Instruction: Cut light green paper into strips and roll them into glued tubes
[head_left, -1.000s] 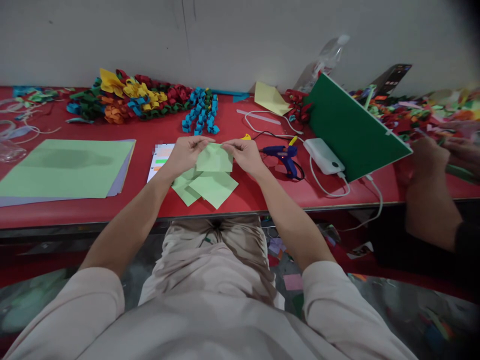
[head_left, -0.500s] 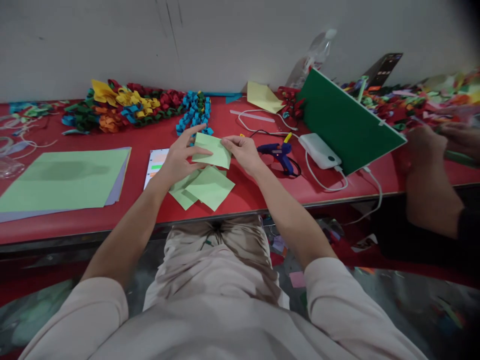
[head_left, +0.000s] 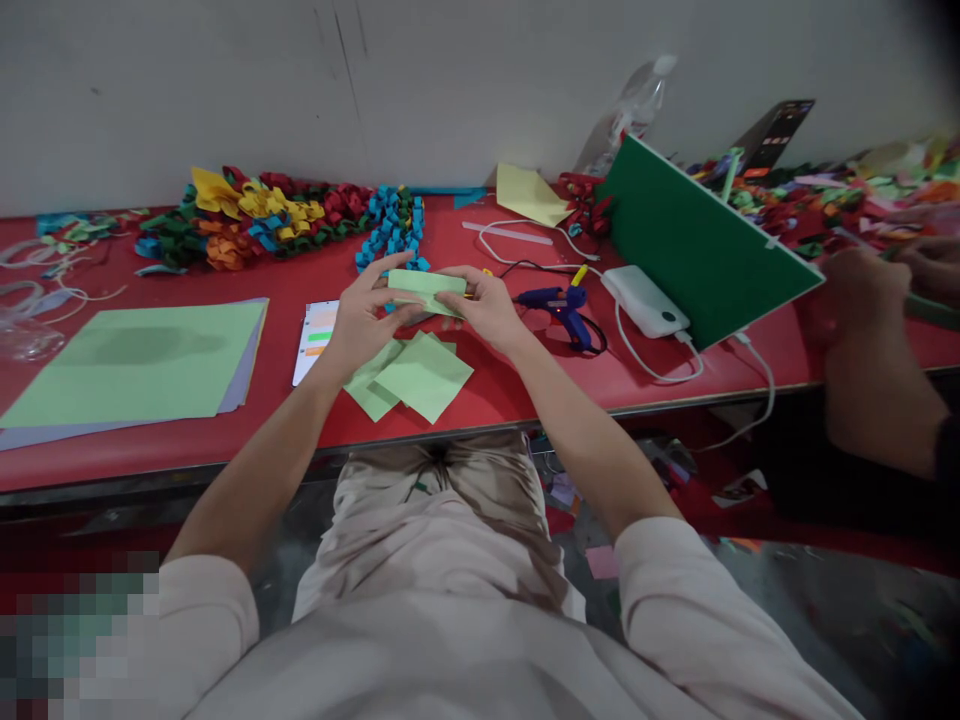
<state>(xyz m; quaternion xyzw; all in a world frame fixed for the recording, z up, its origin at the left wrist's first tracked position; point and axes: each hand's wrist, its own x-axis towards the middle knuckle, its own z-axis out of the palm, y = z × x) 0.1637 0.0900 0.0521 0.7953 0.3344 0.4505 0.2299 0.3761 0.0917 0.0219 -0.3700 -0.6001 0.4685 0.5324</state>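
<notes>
A light green paper piece (head_left: 426, 286), bent into a narrow strip shape, is held between my two hands above the table. My left hand (head_left: 365, 312) grips its left end with the fingers behind and the thumb below. On the right end, my right hand (head_left: 482, 303) pinches it between thumb and fingers. Several light green squares (head_left: 426, 378) lie overlapping on the red table just below my hands. A phone with a lit screen (head_left: 315, 335) rests left of them, partly behind my left wrist. A blue glue gun (head_left: 564, 312) lies right of my right hand.
Large green sheets (head_left: 142, 358) lie at left. Colourful paper chains (head_left: 277, 215) line the wall. A white power bank (head_left: 646, 300) with cables sits beside a leaning green board (head_left: 705, 240). Another person's hands (head_left: 870, 290) are at far right. A bottle (head_left: 645, 95) stands behind.
The green paper between my hands went from a nearly flat sheet to a narrower, bent-over shape. My fingers have moved closer around it, and the view has shifted slightly.
</notes>
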